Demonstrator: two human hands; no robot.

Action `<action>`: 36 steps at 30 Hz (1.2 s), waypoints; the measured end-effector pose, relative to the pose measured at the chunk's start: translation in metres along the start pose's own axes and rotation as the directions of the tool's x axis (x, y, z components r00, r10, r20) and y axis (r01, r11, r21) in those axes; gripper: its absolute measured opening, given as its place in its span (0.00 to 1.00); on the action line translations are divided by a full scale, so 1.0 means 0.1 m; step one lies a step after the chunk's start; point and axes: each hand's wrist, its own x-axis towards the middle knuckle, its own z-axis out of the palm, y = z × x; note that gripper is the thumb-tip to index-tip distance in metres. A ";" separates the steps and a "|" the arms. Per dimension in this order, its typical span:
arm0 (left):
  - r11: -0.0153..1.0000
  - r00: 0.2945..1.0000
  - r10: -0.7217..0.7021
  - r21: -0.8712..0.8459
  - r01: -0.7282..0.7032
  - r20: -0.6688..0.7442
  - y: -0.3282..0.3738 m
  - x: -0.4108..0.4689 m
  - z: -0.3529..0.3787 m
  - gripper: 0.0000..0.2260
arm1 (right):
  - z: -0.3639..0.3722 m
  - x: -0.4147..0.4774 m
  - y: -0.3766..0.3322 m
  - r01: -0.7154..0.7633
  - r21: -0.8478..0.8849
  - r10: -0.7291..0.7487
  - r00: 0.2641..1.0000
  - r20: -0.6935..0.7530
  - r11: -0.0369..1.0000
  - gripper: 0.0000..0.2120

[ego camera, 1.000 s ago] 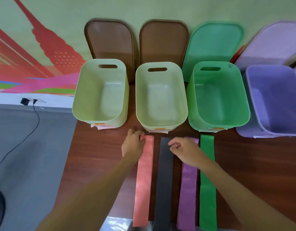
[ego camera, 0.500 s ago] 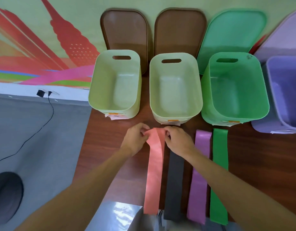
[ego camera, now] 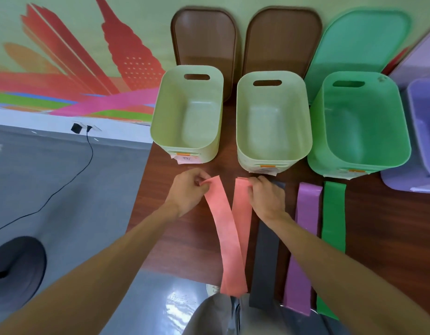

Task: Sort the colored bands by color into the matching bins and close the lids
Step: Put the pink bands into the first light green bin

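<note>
Salmon band point(ego camera: 222, 228): far ends split into a V, one pinched by left hand point(ego camera: 187, 197), the other by right hand point(ego camera: 267, 199); strips meet at the surface's near edge.

Black band point(ego camera: 266, 262), purple band point(ego camera: 304, 238) and green band point(ego camera: 333, 226) lie flat and parallel to its right, near ends over the near edge.

Along the far edge, all open: left pale-green bin point(ego camera: 170, 112), middle pale-green bin point(ego camera: 245, 117), green bin point(ego camera: 330, 122), purple bin point(ego camera: 417, 112).

Left brown lid point(ego camera: 204, 37), right brown lid point(ego camera: 281, 37), green lid point(ego camera: 359, 39) and purple lid point(ego camera: 417, 59) stand upright behind them.
</note>
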 end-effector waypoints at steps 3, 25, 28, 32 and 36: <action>1.000 1.000 0.026 -0.007 -0.026 -0.015 0.03 -0.07 -0.08 0.04 | -0.03 -0.03 -0.01 -0.017 0.036 0.018 0.999 -0.031 0.999 0.09; 0.942 0.934 0.326 -0.039 -0.334 -0.147 0.66 -0.77 -1.52 0.03 | -1.93 -0.67 -1.00 0.256 0.009 -0.255 0.965 -0.062 0.967 0.08; 0.931 0.918 0.357 -0.018 -0.365 -0.172 0.81 -0.76 -1.68 0.02 | -2.21 -0.65 -1.08 0.245 0.015 -0.241 0.962 -0.124 0.969 0.10; 0.917 0.887 0.388 0.004 -0.400 -0.252 1.05 -0.67 -1.90 0.03 | -2.54 -0.50 -1.20 0.236 0.002 -0.225 0.928 -0.298 0.972 0.04; 0.915 0.856 0.388 0.028 -0.403 -0.343 1.29 -0.54 -2.12 0.04 | -2.87 -0.31 -1.36 0.236 0.035 -0.190 0.855 -0.483 0.971 0.13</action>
